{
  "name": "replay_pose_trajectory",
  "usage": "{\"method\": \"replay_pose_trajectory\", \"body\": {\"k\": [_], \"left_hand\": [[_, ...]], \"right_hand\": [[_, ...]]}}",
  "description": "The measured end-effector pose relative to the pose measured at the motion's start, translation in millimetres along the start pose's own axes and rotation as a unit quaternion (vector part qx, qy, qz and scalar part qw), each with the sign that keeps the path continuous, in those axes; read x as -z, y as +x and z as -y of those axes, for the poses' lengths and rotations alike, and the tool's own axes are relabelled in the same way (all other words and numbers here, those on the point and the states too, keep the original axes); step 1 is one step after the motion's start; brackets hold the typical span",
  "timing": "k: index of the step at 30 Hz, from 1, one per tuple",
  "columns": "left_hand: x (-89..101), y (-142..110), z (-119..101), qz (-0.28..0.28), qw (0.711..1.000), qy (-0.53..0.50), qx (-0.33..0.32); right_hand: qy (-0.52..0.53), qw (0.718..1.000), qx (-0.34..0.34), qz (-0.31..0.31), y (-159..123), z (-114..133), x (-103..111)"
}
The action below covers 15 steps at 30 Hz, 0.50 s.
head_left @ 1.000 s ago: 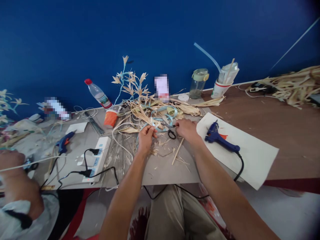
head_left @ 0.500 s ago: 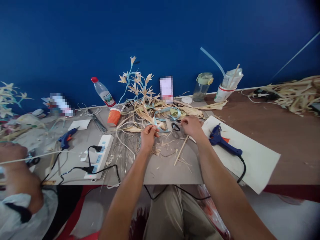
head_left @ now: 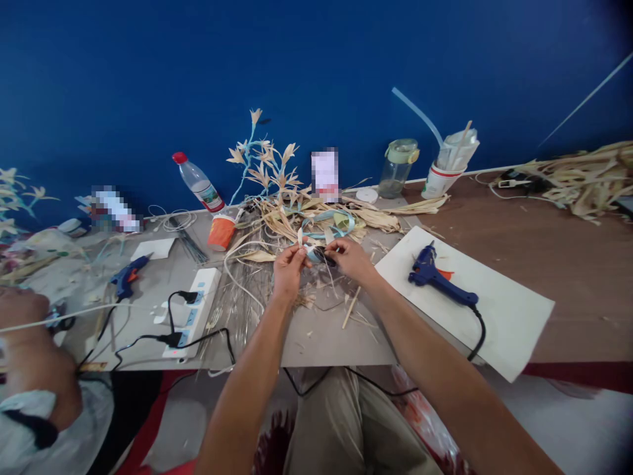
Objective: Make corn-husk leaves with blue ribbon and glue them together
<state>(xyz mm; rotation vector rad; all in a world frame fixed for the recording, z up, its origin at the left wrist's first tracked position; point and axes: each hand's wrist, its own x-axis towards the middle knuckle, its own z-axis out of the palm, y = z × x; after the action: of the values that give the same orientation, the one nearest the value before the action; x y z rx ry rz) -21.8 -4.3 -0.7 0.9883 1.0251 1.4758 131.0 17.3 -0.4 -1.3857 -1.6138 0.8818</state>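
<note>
My left hand is closed, with a pale husk strip pinched upright between thumb and fingers. A light-blue ribbon piece lies right beside its fingertips. My right hand is closed on what look like black-handled scissors, close to the left fingertips; the blades cannot be made out. Behind both hands, blue ribbon curls over a heap of dry husks. Husk flowers on a blue-wrapped stem stand at the back.
A blue glue gun rests on a white board at right. Left are a power strip, an orange cup, a tilted bottle and another glue gun. A co-worker's arm is at far left.
My right hand has moved left with the black-handled scissors, so both hands are now close together. The pale strip now stands up from my left fingers.
</note>
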Motion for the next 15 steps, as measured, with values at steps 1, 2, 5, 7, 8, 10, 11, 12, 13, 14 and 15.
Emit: {"method": "replay_pose_trajectory", "body": {"k": [1, 2, 5, 7, 8, 10, 11, 12, 13, 14, 15], "left_hand": [[0.4, 0.7, 0.7, 0.001, 1.0, 0.002, -0.003], [0.9, 1.5, 1.6, 0.001, 1.0, 0.008, -0.006], [2.5, 4.3, 3.9, -0.012, 0.999, 0.042, -0.008], [3.1, 5.6, 4.0, -0.022, 0.999, 0.047, -0.009], [3.1, 5.8, 3.5, -0.025, 0.999, 0.043, -0.008], [2.6, 5.3, 1.6, -0.029, 0.999, 0.028, -0.007], [2.2, 4.6, 0.3, -0.028, 0.999, 0.02, -0.005], [1.7, 3.6, -1.1, -0.025, 1.0, 0.012, -0.003], [1.3, 2.6, -2.3, -0.019, 1.0, 0.006, 0.001], [1.1, 1.6, -3.2, -0.011, 1.0, 0.002, 0.005], [1.0, 0.7, -3.8, -0.005, 1.0, 0.0, 0.009]], "right_hand": [[-0.015, 1.0, 0.001, 0.007, -2.9, 2.4, -2.4], [-0.03, 1.0, 0.001, 0.01, -5.7, 4.7, -4.2], [-0.03, 0.999, -0.006, 0.007, -12.5, 10.1, -8.8], [0.018, 0.999, -0.022, 0.021, -14.8, 12.3, -11.5], [0.053, 0.997, -0.033, 0.037, -15.4, 13.0, -12.5], [0.135, 0.986, -0.059, 0.079, -15.8, 13.7, -13.0], [0.177, 0.976, -0.068, 0.106, -15.9, 13.7, -12.4], [0.216, 0.964, -0.071, 0.137, -16.0, 13.6, -11.4], [0.247, 0.951, -0.07, 0.169, -16.2, 13.3, -10.1], [0.271, 0.939, -0.067, 0.199, -16.2, 13.0, -8.6], [0.285, 0.93, -0.065, 0.222, -16.2, 12.6, -7.2]]}}
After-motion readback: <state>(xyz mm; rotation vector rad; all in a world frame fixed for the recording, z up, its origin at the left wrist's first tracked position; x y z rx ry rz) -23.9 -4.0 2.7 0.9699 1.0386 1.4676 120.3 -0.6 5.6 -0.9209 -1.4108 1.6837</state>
